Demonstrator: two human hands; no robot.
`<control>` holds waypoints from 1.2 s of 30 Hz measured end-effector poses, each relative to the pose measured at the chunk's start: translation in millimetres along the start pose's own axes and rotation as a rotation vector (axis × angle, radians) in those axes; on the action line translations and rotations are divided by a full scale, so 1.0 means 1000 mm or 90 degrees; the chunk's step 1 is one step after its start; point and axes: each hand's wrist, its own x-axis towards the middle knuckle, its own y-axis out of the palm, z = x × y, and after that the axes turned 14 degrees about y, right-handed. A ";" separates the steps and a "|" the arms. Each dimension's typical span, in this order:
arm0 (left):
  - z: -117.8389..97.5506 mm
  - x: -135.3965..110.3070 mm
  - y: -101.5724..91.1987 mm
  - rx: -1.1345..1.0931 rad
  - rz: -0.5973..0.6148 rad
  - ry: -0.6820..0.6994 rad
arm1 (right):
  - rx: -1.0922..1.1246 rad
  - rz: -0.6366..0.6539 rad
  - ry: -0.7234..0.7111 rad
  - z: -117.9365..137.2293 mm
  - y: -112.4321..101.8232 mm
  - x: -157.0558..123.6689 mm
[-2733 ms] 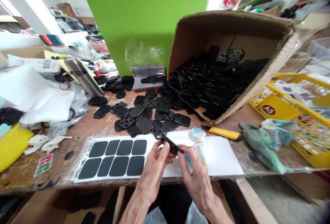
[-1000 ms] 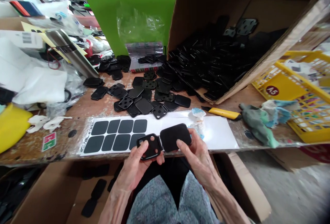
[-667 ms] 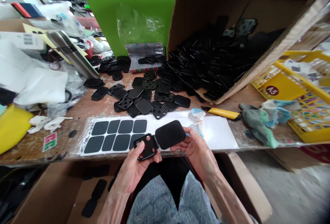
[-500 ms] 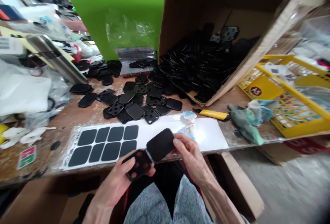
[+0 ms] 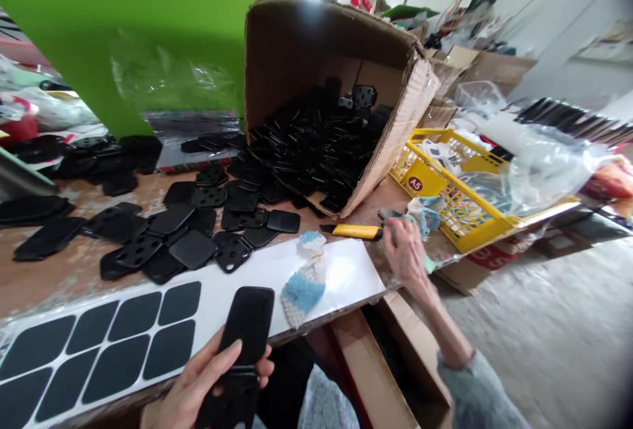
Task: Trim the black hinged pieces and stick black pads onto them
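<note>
My left hand (image 5: 200, 383) is closed round a black hinged plastic piece (image 5: 243, 343), held low over the table's front edge beside a white backing sheet (image 5: 198, 314) carrying several dark rounded pads (image 5: 106, 350). My right hand (image 5: 404, 252) reaches out to the right and rests on a green-and-blue cloth (image 5: 420, 215) near a yellow utility knife (image 5: 353, 231). Its fingers are blurred and partly hidden by the cloth. A small blue-and-white knitted cloth (image 5: 304, 281) lies on the white sheet.
A tipped cardboard box (image 5: 301, 33) spills black plastic plates (image 5: 306, 152) across the wooden table (image 5: 59, 277). More plates (image 5: 192, 244) lie loose behind the sheet. A yellow basket (image 5: 459, 182) stands at the right. A green panel (image 5: 148, 20) rises behind. Another carton (image 5: 395, 363) sits below the table edge.
My right hand has let go of the hinged piece and moved right to the cloth by the knife. My left hand keeps the piece. The view has swung to the right.
</note>
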 end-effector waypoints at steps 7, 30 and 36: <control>-0.013 -0.004 0.024 0.005 0.132 0.091 | -0.136 0.009 -0.010 -0.054 0.007 0.047; -0.002 0.005 0.013 -0.035 0.124 0.150 | 0.117 0.131 -0.199 0.098 0.045 -0.042; -0.003 0.009 0.022 -0.082 0.097 0.172 | 0.247 0.297 -0.385 0.130 0.025 -0.098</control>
